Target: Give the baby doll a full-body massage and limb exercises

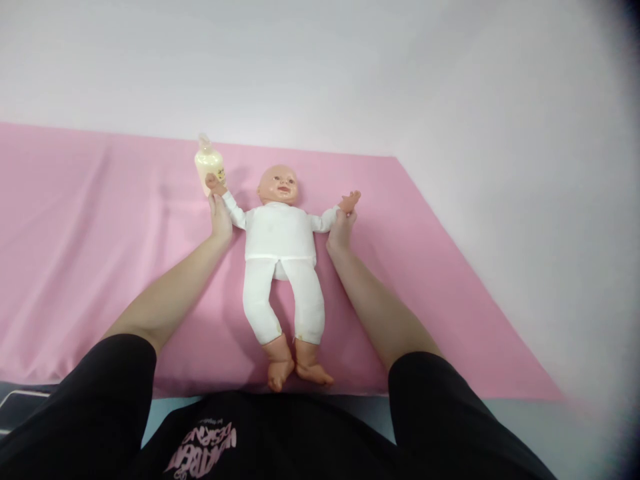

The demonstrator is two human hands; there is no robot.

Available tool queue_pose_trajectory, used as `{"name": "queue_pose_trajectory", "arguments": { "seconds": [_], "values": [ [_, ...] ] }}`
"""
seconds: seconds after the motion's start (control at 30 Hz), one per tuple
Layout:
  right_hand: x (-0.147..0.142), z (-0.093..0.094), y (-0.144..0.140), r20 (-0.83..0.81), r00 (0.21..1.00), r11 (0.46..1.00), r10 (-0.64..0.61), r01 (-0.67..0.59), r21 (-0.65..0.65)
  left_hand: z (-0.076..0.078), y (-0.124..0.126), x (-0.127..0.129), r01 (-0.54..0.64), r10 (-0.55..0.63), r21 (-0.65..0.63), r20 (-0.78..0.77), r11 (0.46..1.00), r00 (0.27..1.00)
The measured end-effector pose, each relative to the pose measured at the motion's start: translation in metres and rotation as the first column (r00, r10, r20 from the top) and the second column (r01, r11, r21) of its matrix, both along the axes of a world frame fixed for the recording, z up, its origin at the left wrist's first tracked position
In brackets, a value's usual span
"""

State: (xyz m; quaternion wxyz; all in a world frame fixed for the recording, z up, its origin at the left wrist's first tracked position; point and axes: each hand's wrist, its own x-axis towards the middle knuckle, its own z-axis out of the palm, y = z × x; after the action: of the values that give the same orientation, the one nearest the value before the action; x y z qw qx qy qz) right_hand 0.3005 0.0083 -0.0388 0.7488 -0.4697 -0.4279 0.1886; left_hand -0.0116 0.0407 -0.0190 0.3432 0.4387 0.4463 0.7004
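A baby doll (281,233) in a white top and white trousers lies on its back on a pink sheet (420,280), head away from me and bare feet at the near edge. Its arms are spread out to both sides. My left hand (221,220) is closed round the doll's forearm at the left, just below the doll's hand. On the other side my right hand (342,230) grips the doll's other forearm near the wrist. Some of my fingers are hidden behind the doll's arms. A pale yellow pump bottle (209,163) stands right behind the doll's left-side hand.
The sheet covers a padded surface whose far edge meets a white wall (320,73). Its right edge slants toward me. A dark object with a pale rim (23,410) is partly visible at the lower left, below the sheet.
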Motion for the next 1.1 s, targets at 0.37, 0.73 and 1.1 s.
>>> {"name": "queue_pose_trajectory", "arguments": {
  "seconds": [0.37, 0.73, 1.1],
  "values": [
    [-0.027, 0.028, -0.039, 0.328, 0.926, 0.982, 0.187, -0.171, -0.078, 0.016, -0.029, 0.007, 0.311, 0.004, 0.239, -0.798, 0.92, 0.603],
    [-0.029, 0.029, -0.04, 0.547, 0.81, 0.975, 0.21, -0.211, -0.062, 0.024, -0.035, 0.011, 0.367, -0.136, 0.173, -0.721, 0.914, 0.679],
    [-0.012, 0.014, -0.018, 0.066, 0.99, 0.991, 0.127, -0.128, 0.023, 0.014, -0.012, 0.004, 0.01, -0.009, -0.032, 0.036, 0.999, 0.999]
  ]
}}
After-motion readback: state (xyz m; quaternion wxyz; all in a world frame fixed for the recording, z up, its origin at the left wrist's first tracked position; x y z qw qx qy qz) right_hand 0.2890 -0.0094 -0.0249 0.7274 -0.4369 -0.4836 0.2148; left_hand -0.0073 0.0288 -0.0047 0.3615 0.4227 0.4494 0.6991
